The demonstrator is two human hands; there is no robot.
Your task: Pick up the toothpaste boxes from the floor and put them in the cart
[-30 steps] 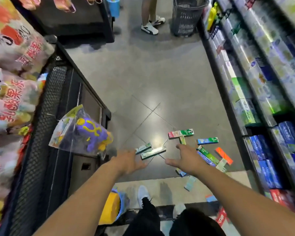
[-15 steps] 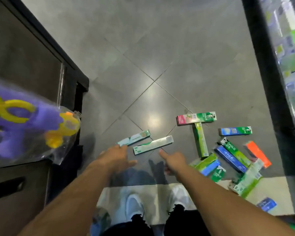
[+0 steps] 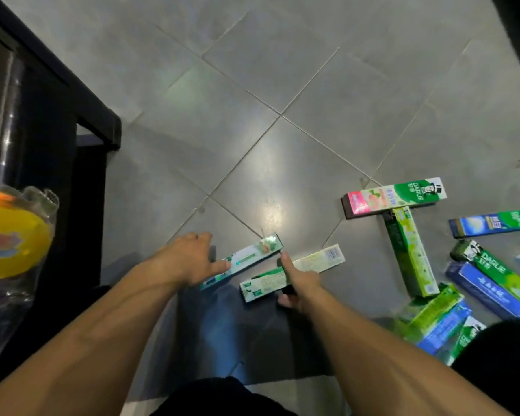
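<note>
Several toothpaste boxes lie on the grey tiled floor. My left hand hovers with spread fingers over the left end of a teal-and-white box, its thumb touching the box. My right hand pinches a white-and-green box across its middle, with one finger over the far edge. To the right lie a pink-and-green Darlie box, a light green box, a blue-and-green box, a dark green Darlie box and a blue box. No cart is in view.
A black display stand fills the left side, its corner close to my left hand. A yellow toy in a clear plastic bag hangs off it. More boxes are heaped at the lower right. Bare floor tiles stretch ahead.
The view has dropped much closer to the floor. Both hands have come down onto the two nearest boxes; the right hand has closed around the white-and-green one.
</note>
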